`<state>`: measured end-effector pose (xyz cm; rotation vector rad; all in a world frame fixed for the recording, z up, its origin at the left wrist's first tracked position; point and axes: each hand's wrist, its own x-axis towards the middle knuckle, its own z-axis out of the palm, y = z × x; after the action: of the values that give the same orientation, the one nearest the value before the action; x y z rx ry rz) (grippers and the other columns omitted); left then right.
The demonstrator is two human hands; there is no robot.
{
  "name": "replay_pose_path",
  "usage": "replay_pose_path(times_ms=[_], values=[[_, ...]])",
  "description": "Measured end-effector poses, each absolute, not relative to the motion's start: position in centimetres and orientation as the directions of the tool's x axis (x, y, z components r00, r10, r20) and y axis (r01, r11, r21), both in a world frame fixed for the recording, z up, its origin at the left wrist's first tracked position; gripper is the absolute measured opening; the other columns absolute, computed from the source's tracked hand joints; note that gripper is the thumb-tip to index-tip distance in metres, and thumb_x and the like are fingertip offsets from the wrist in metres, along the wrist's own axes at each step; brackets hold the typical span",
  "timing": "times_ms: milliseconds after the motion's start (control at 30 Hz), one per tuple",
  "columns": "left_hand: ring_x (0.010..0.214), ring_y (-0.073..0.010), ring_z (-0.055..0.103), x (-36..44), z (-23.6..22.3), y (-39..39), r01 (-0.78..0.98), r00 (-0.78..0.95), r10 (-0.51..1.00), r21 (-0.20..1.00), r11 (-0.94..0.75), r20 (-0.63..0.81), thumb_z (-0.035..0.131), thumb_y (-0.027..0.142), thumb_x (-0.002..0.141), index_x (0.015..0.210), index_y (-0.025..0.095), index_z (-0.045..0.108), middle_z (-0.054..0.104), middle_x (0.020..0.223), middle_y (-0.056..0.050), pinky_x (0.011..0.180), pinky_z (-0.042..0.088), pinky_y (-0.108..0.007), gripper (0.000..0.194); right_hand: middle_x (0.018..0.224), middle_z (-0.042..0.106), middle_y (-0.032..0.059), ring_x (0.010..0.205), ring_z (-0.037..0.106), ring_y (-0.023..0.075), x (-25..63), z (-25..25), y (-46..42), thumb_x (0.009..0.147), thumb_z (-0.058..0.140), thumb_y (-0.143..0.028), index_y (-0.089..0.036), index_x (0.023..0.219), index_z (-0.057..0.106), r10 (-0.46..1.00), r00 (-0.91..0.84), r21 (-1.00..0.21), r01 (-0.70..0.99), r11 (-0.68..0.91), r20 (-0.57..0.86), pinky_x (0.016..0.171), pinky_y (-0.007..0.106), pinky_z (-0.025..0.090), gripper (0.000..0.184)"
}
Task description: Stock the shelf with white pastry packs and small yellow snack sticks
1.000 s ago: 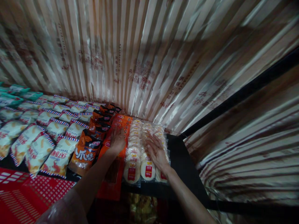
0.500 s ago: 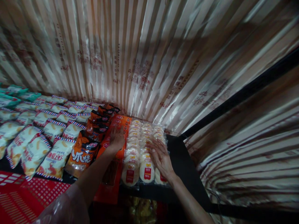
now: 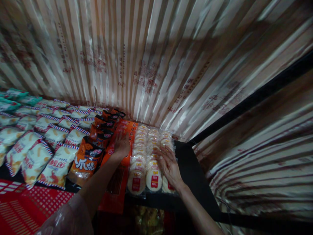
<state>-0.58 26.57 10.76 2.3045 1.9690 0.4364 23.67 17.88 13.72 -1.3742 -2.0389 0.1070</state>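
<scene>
At far left lie green packets (image 3: 16,93), their print too small to read. Next come rows of white snack bags (image 3: 58,166) with striped edges and big red Chinese characters, blurred beyond sure reading. A red basket (image 3: 46,202) sits in front of them. Then comes a line of orange-and-black bags (image 3: 85,163); the front one has bold white characters, the last looking like 烧, beneath a small red logo.

The left hand (image 3: 122,145) lies over the flat orange packets (image 3: 114,192), unclenched; it grasps nothing visible (their red oval logos are too dim to make out). To their right, clear-wrapped round cakes (image 3: 154,179) stand in three columns, with red labels whose pale lettering is illegible. The right hand (image 3: 170,164) rests on the middle and right columns, fingers loosely spread, not clenched.

Beyond is the bare end of the black shelf (image 3: 192,173). Behind, a pleated sheet (image 3: 110,49) carries brown characters and drawings.
</scene>
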Motion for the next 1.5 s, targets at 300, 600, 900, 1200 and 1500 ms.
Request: replay_pose_path(times_ms=[300,600,900,1200,1500], values=[[0.134,-0.0288,0.032,-0.63,10.74,26.54,0.966,0.134,0.979,0.198,-0.164,0.153,0.039,0.018,0.087,0.132,0.006,0.045,0.050,0.135,-0.016,0.111,0.021,-0.046,0.047,0.122,0.061,0.0069,0.129,0.038,0.0244,23.68,13.75,17.90,0.093,0.041,-0.030,-0.023,0.111,0.066,0.840,-0.212,-0.416,0.791,0.448,0.499,0.106,0.052,0.036,0.031],[0.132,-0.0278,0.035,-0.65,10.61,26.47,0.964,0.123,0.974,0.210,-0.163,0.193,0.040,0.019,0.087,0.130,0.008,0.048,0.054,0.130,-0.015,0.110,0.024,-0.044,0.045,0.122,0.061,0.0065,0.129,0.039,0.0245,23.71,13.62,17.88,0.092,0.043,-0.030,-0.024,0.110,0.066,0.839,-0.195,-0.436,0.782,0.446,0.509,0.105,0.052,0.037,0.030],[0.134,-0.0282,0.033,-0.63,10.72,26.63,0.957,0.099,0.985,0.257,-0.133,0.141,0.038,0.018,0.088,0.130,0.006,0.047,0.050,0.134,-0.016,0.111,0.022,-0.044,0.045,0.123,0.060,0.0070,0.130,0.038,0.0242,23.65,13.63,17.92,0.092,0.042,-0.031,-0.023,0.112,0.065,0.843,-0.201,-0.427,0.790,0.441,0.499,0.106,0.051,0.036,0.031],[0.132,-0.0261,0.035,-0.79,10.87,26.56,0.951,0.080,0.988,0.287,-0.116,0.135,0.042,0.018,0.085,0.133,0.009,0.044,0.054,0.130,-0.014,0.111,0.021,-0.041,0.049,0.122,0.060,0.0077,0.130,0.038,0.0243,23.73,13.67,17.93,0.092,0.043,-0.030,-0.023,0.110,0.066,0.827,-0.204,-0.416,0.786,0.458,0.524,0.105,0.052,0.037,0.030],[0.131,-0.0257,0.037,-0.61,10.61,26.75,0.950,0.081,0.988,0.289,-0.117,0.134,0.039,0.016,0.086,0.130,0.010,0.046,0.055,0.130,-0.014,0.111,0.021,-0.042,0.046,0.120,0.062,0.0060,0.128,0.040,0.0237,23.57,14.07,17.83,0.093,0.041,-0.033,-0.025,0.110,0.066,0.829,-0.201,-0.424,0.782,0.457,0.523,0.105,0.051,0.037,0.032]])
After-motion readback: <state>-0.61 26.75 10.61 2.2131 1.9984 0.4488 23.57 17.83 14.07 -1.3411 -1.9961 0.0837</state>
